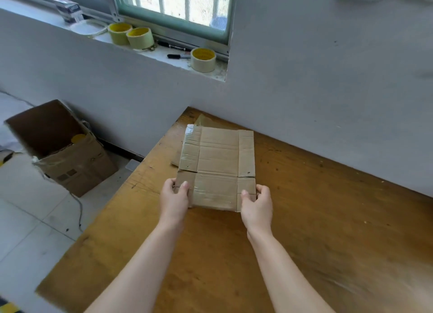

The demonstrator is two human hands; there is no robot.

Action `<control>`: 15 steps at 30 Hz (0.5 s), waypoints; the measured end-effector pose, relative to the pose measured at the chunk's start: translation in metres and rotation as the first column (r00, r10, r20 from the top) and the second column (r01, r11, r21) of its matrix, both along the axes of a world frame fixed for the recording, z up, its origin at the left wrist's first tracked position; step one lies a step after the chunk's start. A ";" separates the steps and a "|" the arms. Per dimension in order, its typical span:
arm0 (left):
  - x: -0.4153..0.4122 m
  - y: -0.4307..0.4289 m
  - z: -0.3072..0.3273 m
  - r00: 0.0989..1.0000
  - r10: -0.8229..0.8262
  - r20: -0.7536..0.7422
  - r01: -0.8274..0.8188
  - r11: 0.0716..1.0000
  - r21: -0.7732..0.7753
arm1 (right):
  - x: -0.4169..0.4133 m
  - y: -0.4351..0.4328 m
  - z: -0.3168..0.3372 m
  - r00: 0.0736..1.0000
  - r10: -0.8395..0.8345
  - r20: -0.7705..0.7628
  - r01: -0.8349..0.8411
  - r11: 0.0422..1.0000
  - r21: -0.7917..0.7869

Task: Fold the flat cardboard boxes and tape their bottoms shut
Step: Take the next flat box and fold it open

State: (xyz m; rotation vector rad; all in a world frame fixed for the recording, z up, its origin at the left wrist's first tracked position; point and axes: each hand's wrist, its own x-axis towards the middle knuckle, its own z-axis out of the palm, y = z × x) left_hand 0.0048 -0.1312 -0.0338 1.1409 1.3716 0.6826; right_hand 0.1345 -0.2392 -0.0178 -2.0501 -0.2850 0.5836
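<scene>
A flat brown cardboard box (218,165) with old clear tape on it lies on the wooden table (328,219), its flaps spread to the left and right. My left hand (174,199) grips its near left corner, thumb on top. My right hand (257,203) grips its near right corner, also with the thumb on top. More flat cardboard (203,120) sticks out from under the box at its far edge. Three rolls of yellowish tape sit on the windowsill: two together (131,36) at the left and one (203,59) at the right.
An open cardboard carton (70,162) stands on the tiled floor left of the table. Black markers (178,55) lie on the sill (164,52) between the tape rolls. A white wall runs along the table's far edge. The table's left edge drops to the floor.
</scene>
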 end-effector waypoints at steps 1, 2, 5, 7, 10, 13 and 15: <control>-0.002 -0.016 0.004 1.000 0.015 0.012 -0.015 1.000 0.010 | -0.002 -0.015 0.001 1.000 0.008 0.006 -0.008 1.000 0.018; -0.005 -0.031 0.008 0.999 0.028 0.022 -0.029 0.999 0.024 | -0.004 -0.030 0.004 1.000 0.016 0.012 -0.016 0.999 0.035; -0.013 -0.078 0.023 0.995 0.053 0.084 -0.058 0.997 0.060 | -0.009 -0.074 0.011 0.999 0.042 0.028 -0.044 0.996 0.072; -0.018 -0.107 0.032 0.992 0.043 0.121 -0.053 0.995 0.079 | -0.012 -0.102 0.017 0.998 0.050 0.046 -0.054 0.994 0.090; -0.026 -0.147 0.042 0.988 0.036 0.149 -0.048 0.995 0.082 | -0.018 -0.141 0.029 0.997 0.048 0.066 -0.055 0.993 0.101; -0.032 -0.182 0.050 0.986 0.012 0.167 -0.027 0.996 0.089 | -0.026 -0.178 0.037 0.997 0.016 0.070 -0.023 0.994 0.111; -0.037 -0.204 0.053 0.985 -0.017 0.170 -0.001 0.994 0.106 | -0.034 -0.202 0.039 0.998 -0.018 0.060 0.010 0.992 0.128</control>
